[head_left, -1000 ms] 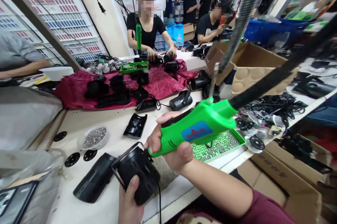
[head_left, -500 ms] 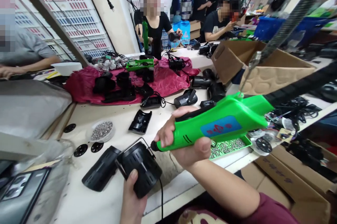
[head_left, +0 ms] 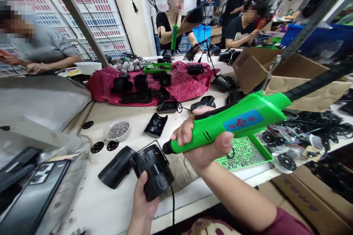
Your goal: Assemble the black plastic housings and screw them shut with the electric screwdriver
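Observation:
Near the front edge of the white table, my left hand (head_left: 145, 198) holds a black cylindrical housing (head_left: 154, 174) with a wire bracket and a cord hanging down. My right hand (head_left: 202, 146) is wrapped round a green electric screwdriver (head_left: 234, 123), which hangs from a hook. Its black nose is beside the bracket on the housing; whether the tip touches is hidden. A black half-shell (head_left: 117, 167) lies left of the housing, and another open shell (head_left: 156, 124) lies behind. Behind my right forearm, a green tray (head_left: 248, 150) holds many screws.
A round bowl of screws (head_left: 118, 131) and several black discs lie at left, near a phone (head_left: 35, 194). Black parts rest on pink plastic (head_left: 179, 89). An open cardboard box (head_left: 292, 89) stands at right. Several people work beyond.
The view has shifted, so the table things appear further right. Both hands keep their holds. The person opposite has raised a dark part.

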